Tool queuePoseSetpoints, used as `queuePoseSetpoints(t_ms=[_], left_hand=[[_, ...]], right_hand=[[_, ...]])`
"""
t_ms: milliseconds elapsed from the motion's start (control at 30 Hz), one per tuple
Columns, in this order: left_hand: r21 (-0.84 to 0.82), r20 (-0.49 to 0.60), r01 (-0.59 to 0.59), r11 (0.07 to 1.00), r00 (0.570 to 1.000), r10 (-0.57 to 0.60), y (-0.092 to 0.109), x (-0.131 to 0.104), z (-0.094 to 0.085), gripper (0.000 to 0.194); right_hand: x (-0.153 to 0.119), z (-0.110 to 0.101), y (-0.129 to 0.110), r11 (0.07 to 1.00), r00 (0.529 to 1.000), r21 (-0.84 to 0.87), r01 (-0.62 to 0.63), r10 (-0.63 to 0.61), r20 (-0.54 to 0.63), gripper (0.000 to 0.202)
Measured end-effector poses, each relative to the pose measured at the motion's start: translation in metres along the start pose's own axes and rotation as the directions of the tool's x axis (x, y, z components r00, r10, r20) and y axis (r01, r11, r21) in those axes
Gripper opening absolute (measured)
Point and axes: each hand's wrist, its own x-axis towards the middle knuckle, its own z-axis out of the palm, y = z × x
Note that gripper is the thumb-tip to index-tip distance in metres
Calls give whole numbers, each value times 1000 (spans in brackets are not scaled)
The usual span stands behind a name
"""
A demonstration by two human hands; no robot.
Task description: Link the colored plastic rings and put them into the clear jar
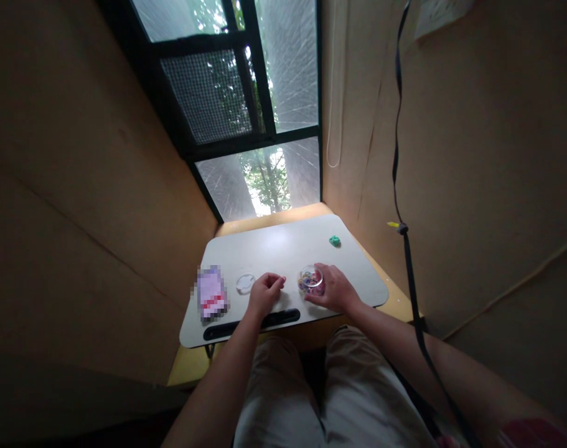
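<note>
My right hand point(334, 289) curls round the side of a small clear round container point(304, 286) on the white tabletop. Inside it are many small multicoloured pieces that look like little bands, too small to be sure of. To its left, my left hand point(264, 294) is closed, thumb and fingertips pinched together just above the table; what they hold, if anything, is too small to make out. A clear round lid point(244, 284) lies flat beside my left hand. Further back on the right sits a small green bundle point(334, 241).
The white lap table point(274, 239) has a black slotted strip point(283, 318) along its near edge. A blurred-out pink and lilac item point(212, 292) lies at its left. A black strap point(407, 267) hangs at the right, crossing in front of my right arm. Wooden walls and a window stand around.
</note>
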Motion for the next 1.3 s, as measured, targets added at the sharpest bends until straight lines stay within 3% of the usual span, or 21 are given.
queuePoseSetpoints(t_ms=[167, 400, 533, 700, 900, 1033, 1167, 1300], left_hand=[[-28, 15, 1, 1000, 1000, -1, -1, -1, 2, 35], [-56, -59, 27, 998, 998, -30, 6, 3, 2, 40], [-127, -44, 45, 991, 998, -51, 21, 4, 6, 44], [-82, -20, -53, 995, 998, 51, 53, 10, 23, 34], [126, 106, -206, 970, 975, 193, 76, 18, 38, 25], [354, 164, -284, 891, 957, 240, 75, 19, 38, 18], [465, 230, -340, 817, 938, 259, 74, 24, 36, 8], [533, 325, -427, 730, 900, 290, 75, 27, 34, 12]], right_hand=[[0, 1, 0, 1000, 1000, 9, -8, 8, 9, 86], [3, 1, 0, 1000, 1000, -3, -18, 18, 18, 86], [6, 1, -1, 999, 999, -16, -34, 34, 30, 90], [7, 2, -2, 999, 999, -18, -37, 37, 3, 91], [7, 0, -4, 998, 999, -6, -54, 54, 0, 88], [7, 1, -3, 999, 999, -11, -32, 32, -11, 89], [7, 1, -3, 999, 999, -17, -44, 44, -7, 88], [7, 0, -4, 998, 999, -31, -51, 51, 1, 87]])
